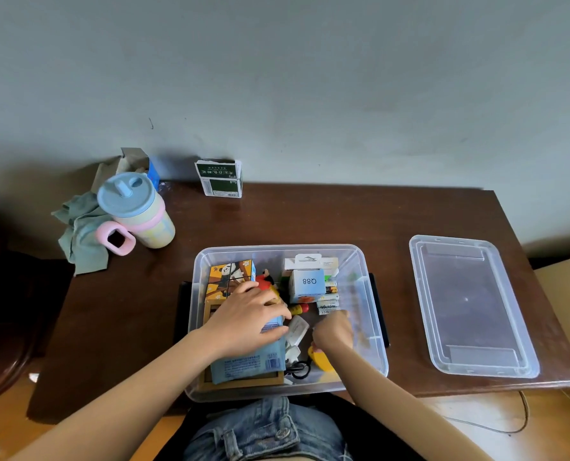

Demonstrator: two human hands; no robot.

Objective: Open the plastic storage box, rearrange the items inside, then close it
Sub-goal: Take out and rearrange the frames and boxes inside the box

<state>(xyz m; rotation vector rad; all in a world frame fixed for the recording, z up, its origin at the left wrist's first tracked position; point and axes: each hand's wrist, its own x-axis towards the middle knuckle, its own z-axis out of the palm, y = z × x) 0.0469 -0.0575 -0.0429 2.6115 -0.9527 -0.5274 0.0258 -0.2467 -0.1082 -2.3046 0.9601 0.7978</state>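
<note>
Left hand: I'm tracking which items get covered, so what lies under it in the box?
The left hand rests flat on a blue packet lying on a wooden-framed board. What its palm hides cannot be seen.

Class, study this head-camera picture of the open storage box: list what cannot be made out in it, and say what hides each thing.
1. Head view: what the right hand holds, if anything; its curled fingers face away.
2. Head view: items beneath the left hand, which covers them.
3. Head view: print on the blue packet, too small.
4. Head view: contents of the green carton, hidden by its walls.
</note>
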